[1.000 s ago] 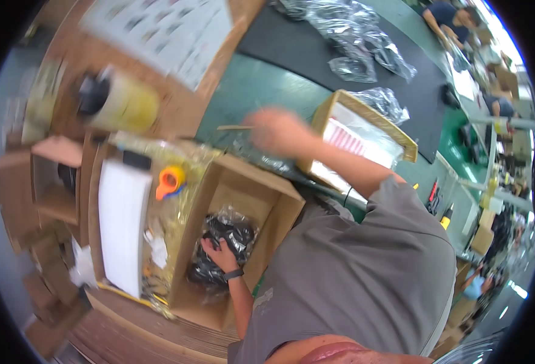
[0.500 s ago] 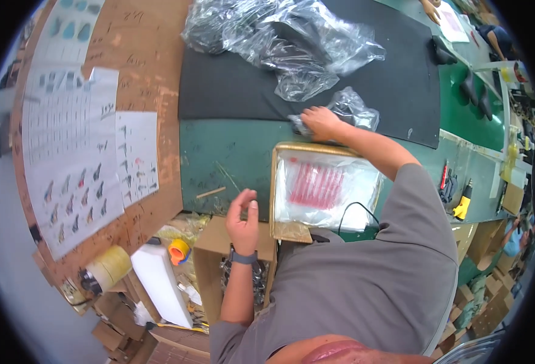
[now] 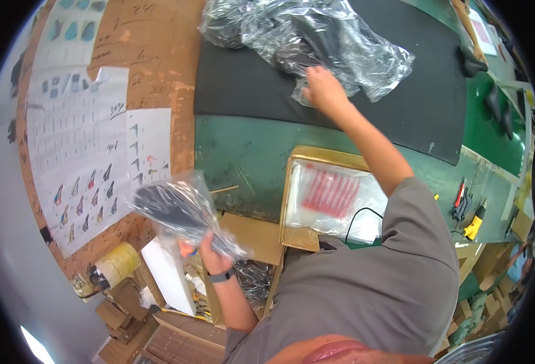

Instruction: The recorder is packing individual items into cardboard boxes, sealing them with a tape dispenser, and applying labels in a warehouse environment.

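Note:
My left hand (image 3: 216,258) is closed round the lower end of a clear plastic bag with a dark, saddle-shaped item (image 3: 173,206) inside. It holds this bagged saddle up over the left end of the bench, above an open cardboard box (image 3: 252,233). More bagged items lie in that box. My right hand (image 3: 325,91) reaches across the black mat (image 3: 237,85) to a heap of clear plastic bags (image 3: 370,60) with dark items in them. Its fingers are bent against the near edge of a bag and look closed on the plastic.
A shallow box with a gold rim (image 3: 331,156) sits at the bench's front, lined with plastic over red stripes. Printed sheets (image 3: 76,145) cover a brown board at left. A yellow-handled tool (image 3: 476,221) and dark saddles (image 3: 493,103) are at right. Another person's arm (image 3: 467,27) shows far right.
A bagged saddle, earlier under my right hand near the mat's front edge, is now in my left hand at the left. My right hand has moved farther away to the heap.

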Action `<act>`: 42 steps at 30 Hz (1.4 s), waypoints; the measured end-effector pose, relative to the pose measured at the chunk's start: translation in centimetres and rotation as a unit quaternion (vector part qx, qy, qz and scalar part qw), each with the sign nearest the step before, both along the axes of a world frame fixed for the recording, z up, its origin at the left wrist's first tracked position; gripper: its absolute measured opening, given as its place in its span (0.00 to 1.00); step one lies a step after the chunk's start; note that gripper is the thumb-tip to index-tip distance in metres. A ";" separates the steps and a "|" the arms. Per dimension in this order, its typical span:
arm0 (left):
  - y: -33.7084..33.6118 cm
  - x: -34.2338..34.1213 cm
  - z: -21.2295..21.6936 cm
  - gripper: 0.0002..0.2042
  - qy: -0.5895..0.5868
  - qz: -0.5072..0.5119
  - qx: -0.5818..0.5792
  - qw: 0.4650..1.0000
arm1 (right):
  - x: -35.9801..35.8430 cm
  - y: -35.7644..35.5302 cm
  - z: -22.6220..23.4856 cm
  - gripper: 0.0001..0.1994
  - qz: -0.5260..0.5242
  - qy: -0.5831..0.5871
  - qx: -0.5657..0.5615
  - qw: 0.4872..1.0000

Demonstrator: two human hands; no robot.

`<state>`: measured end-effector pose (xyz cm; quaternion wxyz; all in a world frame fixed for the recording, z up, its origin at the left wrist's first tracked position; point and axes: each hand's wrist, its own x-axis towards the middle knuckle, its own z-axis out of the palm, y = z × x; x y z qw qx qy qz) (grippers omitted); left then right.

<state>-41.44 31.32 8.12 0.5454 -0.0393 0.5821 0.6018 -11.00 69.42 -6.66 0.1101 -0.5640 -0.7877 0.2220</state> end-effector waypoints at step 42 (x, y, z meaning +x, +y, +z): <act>-48.3 -1.9 -31.6 0.42 0.135 -0.029 -0.184 0.973 | -34.8 -59.9 -10.4 0.19 0.718 -0.144 -0.019 0.680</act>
